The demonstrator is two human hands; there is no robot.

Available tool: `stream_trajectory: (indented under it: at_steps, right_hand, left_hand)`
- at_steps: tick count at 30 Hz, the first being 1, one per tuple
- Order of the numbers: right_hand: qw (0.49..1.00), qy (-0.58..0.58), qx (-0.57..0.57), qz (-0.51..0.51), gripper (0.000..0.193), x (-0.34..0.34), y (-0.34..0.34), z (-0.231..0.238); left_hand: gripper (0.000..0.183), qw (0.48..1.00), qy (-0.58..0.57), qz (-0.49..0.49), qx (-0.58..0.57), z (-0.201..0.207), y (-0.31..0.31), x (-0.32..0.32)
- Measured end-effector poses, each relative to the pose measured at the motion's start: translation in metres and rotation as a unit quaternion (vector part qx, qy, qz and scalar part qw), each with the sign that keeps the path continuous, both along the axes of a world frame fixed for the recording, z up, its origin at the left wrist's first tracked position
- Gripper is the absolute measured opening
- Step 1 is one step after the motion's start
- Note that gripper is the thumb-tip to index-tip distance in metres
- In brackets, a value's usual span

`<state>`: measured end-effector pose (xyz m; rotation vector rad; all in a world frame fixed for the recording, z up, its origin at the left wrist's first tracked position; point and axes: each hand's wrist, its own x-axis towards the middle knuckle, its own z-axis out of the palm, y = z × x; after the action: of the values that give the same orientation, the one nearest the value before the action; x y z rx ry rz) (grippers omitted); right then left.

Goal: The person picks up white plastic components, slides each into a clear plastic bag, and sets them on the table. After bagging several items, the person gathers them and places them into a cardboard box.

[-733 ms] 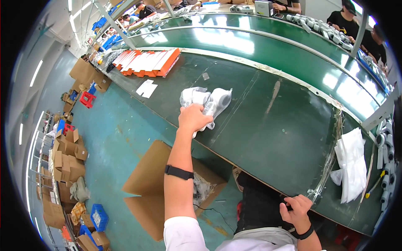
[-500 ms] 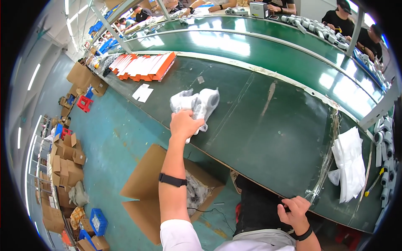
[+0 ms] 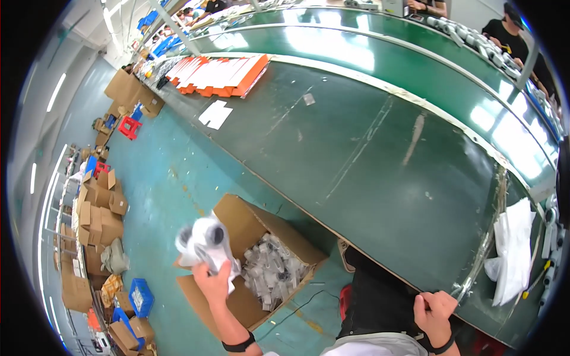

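Note:
My left hand is closed around white devices in clear plastic bags, each with a rounded head; one shows a dark round opening. Motion blurs them, and their exact kind cannot be told. They hang above the flap side of an open cardboard box, left of the workbench. Inside the box lie many clear-bagged white and grey pieces. My right hand rests at the near edge of the dark green bench, its fingers curled in, with nothing visible in them.
Orange-and-white folded cartons line the bench's far left, with white paper slips nearer. White bags lie at the right. Beyond runs a green conveyor, with a co-worker behind. A dark cable crosses the floor.
My left hand has carried the bagged devices off the bench, left and down to above the box. My right hand stays by the bench edge. The view has shifted a little.

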<state>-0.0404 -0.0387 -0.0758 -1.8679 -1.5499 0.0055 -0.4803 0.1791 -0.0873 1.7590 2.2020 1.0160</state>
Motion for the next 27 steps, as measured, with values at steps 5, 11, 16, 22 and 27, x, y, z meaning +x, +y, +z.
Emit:
stream_trajectory:
  at_steps: [5,11,16,22,27]
  right_hand:
    - [0.994,-0.058,-0.094,-0.014,0.012,0.001,0.001,0.000]
    - [0.988,-0.043,-0.141,0.044,0.010,-0.004,0.029,0.026]
    - [0.983,-0.068,-0.160,0.060,0.016,0.001,0.028,0.017]
    - [0.981,-0.132,-0.127,0.065,0.024,0.012,0.001,0.007]
    - [0.994,-0.100,0.003,0.043,0.028,0.016,0.022,-0.008]
  left_hand:
    - [0.051,0.969,-0.019,0.014,-0.248,-0.155,0.015,-0.050]
    - [0.051,0.913,0.053,0.013,-0.404,-0.280,0.076,-0.037]
    - [0.047,0.886,0.118,0.017,-0.448,-0.342,0.096,-0.040]
    - [0.037,0.881,0.177,0.081,-0.430,-0.337,0.116,-0.031]
    - [0.029,0.909,0.203,0.075,-0.356,-0.317,0.119,-0.040]
